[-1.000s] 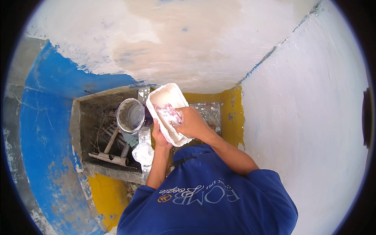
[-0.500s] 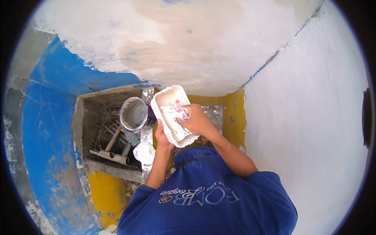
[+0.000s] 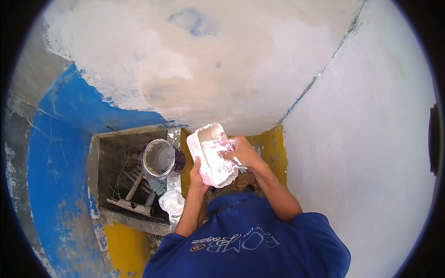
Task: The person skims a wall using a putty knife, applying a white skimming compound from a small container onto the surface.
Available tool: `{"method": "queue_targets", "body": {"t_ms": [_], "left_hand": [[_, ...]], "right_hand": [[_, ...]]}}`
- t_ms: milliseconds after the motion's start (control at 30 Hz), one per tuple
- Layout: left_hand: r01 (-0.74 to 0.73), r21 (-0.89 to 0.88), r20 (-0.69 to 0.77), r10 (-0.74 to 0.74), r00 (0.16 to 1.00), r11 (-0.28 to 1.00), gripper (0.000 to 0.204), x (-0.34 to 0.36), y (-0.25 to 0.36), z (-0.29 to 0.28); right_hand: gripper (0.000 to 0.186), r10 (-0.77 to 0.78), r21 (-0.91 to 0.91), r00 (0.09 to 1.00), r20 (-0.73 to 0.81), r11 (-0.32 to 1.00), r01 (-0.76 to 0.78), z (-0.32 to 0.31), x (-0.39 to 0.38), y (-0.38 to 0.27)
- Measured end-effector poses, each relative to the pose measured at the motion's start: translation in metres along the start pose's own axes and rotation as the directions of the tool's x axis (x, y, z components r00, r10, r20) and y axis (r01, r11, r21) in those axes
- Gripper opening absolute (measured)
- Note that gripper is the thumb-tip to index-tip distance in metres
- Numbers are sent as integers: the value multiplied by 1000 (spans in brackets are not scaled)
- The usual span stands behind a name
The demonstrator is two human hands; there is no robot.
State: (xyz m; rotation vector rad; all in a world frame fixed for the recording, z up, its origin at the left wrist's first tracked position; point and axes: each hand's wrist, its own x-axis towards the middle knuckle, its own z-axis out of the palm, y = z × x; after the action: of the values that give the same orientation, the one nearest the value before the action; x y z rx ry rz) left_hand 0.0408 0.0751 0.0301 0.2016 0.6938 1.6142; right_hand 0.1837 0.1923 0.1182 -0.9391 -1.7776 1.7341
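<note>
A white rectangular plastic tray (image 3: 204, 162), smeared with white paste and pink stains, is held tilted in front of me. My left hand (image 3: 198, 176) grips its lower left side. My right hand (image 3: 245, 155) is closed on a flat scraper (image 3: 215, 148), caked in white with red patches, which sits inside the tray. Just left of the tray a dark purple bucket (image 3: 178, 160), grey inside, stands on a paint-spattered ledge (image 3: 174, 134). A crumpled white plastic bag (image 3: 171, 201) lies below the bucket.
A concrete recess (image 3: 95, 171) with pipes and wires (image 3: 133, 207) is at left, beside a blue-painted wall (image 3: 60, 157). Patchy white plaster (image 3: 208, 69) covers the wall ahead, a white wall (image 3: 352, 162) rises at right, and yellow paint (image 3: 273, 153) shows along the lower parts.
The tray and both hands sit lower in the view, as does the surrounding wall. The scraper stands more upright in the tray, with my right fingers higher on its right side.
</note>
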Motion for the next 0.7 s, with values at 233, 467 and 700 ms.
{"method": "queue_targets", "body": {"t_ms": [233,467,700], "left_hand": [[-18,0,-59,18,998,1000,58,9,-2,-18],[-193,-127,-50,188,981,973,58,-19,-7,-41],[-226,-231,-126,201,971,946,58,-40,-6,-61]], "right_hand": [[15,141,511,987,-77,856,-83,-33,0,16],[27,46,621,802,-596,659,424,-82,32,82],[24,249,682,752,-611,649,339,-92,47,65]]}}
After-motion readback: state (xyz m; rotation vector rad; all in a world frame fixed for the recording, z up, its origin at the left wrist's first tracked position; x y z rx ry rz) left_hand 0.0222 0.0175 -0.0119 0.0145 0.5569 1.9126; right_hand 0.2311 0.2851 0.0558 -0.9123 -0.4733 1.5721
